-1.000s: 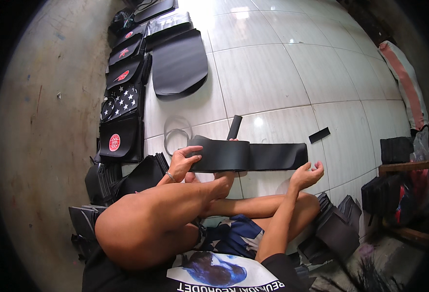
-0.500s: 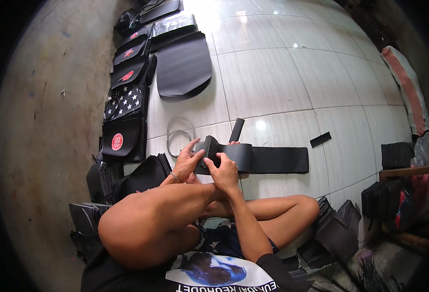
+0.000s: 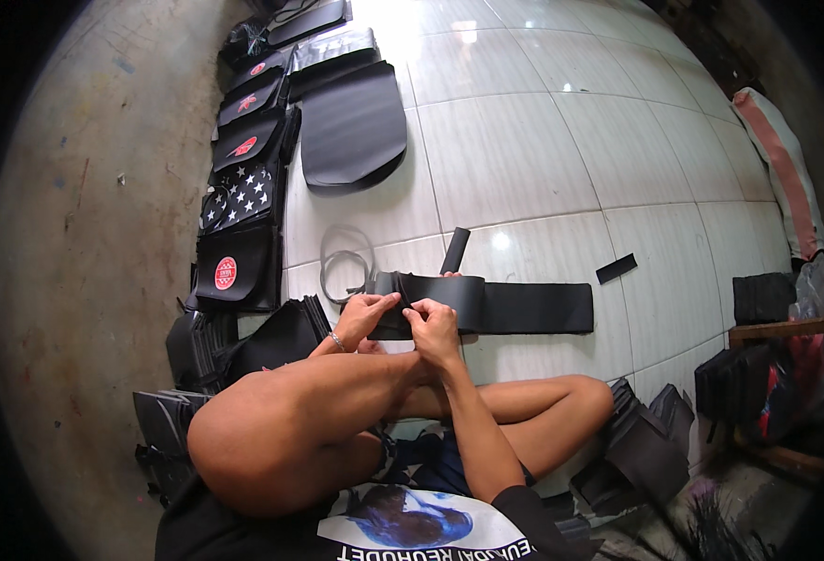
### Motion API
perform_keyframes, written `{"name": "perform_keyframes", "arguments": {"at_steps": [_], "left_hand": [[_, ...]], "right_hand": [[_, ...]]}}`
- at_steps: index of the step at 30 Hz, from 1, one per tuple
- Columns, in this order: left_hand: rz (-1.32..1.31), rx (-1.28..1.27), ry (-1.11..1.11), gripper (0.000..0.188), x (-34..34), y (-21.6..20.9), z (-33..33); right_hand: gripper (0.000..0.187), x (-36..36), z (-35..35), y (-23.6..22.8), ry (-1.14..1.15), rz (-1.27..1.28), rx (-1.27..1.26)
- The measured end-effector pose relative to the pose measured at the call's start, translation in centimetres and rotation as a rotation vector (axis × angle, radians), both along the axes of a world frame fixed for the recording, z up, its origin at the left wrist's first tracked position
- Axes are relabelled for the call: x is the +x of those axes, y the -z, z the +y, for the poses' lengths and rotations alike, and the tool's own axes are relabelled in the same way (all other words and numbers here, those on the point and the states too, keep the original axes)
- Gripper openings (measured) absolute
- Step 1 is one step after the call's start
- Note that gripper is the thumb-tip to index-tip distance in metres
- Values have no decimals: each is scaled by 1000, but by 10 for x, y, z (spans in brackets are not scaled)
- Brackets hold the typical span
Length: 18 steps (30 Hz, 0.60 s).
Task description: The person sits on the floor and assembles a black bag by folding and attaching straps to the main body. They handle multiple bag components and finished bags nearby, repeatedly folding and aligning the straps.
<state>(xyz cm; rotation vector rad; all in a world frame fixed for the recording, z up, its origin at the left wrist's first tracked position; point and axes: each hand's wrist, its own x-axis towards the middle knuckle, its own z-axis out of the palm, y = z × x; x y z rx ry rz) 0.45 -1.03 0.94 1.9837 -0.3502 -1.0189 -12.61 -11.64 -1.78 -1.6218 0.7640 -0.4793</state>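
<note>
A long black sheet strip lies across the floor in front of my crossed legs, with a curled greyish-black sheet over its left part. At the left end, my left hand pinches a raised black edge between thumb and fingers. Close beside it, my right hand has its thumb and fingertips closed on the same dark edge. Exactly how the layers fold there is hidden by my fingers. A small black strip sticks out beyond the sheet, and a loop of grey cord rests left of it.
Stacks of black flaps line the left wall. A larger rounded black panel lies farther out on the tiles. One short black piece is to the right, near a wooden stool. More black pieces are piled by my right knee.
The upright black fold between my hands has come down to a low edge. My left fingers, spread before, have drawn in to a pinch, and my right fingertips have closed on the edge.
</note>
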Motion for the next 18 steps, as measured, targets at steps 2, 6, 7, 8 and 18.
{"name": "perform_keyframes", "arguments": {"at_steps": [2, 6, 7, 8, 18], "left_hand": [[10, 85, 85, 46, -2, -13, -4], [-33, 64, 99, 33, -3, -17, -4], [29, 25, 65, 32, -3, -17, -5], [92, -14, 32, 30, -4, -18, -7], [33, -123, -78, 29, 18, 28, 24]], "right_hand": [[24, 6, 1, -4, 25, 44, 16], [27, 10, 2, 0, 17, 0, 98], [27, 8, 0, 4, -3, -40, 138], [27, 5, -3, 8, -22, -79, 177], [20, -78, -81, 20, 282, -103, 172]]}}
